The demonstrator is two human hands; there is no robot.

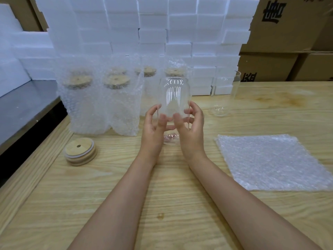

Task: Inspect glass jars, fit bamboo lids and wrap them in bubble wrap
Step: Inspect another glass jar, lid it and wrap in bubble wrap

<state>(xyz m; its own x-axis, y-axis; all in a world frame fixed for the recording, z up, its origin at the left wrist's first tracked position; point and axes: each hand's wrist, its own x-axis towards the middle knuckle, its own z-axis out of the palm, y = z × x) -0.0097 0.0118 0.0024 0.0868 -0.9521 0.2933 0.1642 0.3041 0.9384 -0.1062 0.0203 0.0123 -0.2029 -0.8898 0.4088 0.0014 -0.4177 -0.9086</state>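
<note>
I held the jar upright at table ctr, L hand and R hand fingers curled round its lower half. Glass prob. slick, brittle, light, so best gripped low. Lids at 9 o'clock.

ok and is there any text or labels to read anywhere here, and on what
On the upper box: one big black Chinese character, top cropped by the frame, perhaps "德"; not certain.
On the lower box: black print, its bottom hidden behind the table; unreadable.
On the jar, lids, foam blocks and bubble wrap: no text.
</note>
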